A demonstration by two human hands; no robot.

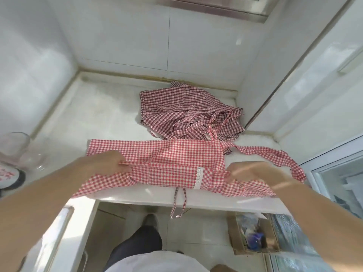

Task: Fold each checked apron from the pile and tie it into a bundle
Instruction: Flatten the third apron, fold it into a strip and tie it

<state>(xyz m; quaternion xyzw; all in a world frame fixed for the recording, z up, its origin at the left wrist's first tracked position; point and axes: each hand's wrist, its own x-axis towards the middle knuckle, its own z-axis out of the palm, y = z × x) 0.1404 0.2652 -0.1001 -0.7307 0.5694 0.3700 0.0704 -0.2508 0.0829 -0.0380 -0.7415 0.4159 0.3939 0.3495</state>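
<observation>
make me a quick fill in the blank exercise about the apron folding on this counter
1. Both hands, the left hand and the right hand, grip the red checked apron spread on the ____ counter.
2. The pile of aprons lies ____ the spread apron, near the wall.
3. Two thin ties hang over the counter's ____ edge.
4. A cardboard box stands on the ____ below the counter.

Missing words: white; behind; front; floor

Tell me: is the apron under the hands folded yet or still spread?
Partly folded. The apron lies across the counter, and both hands, left hand and right hand, pinch its doubled near edge; ties hang loose.
</observation>
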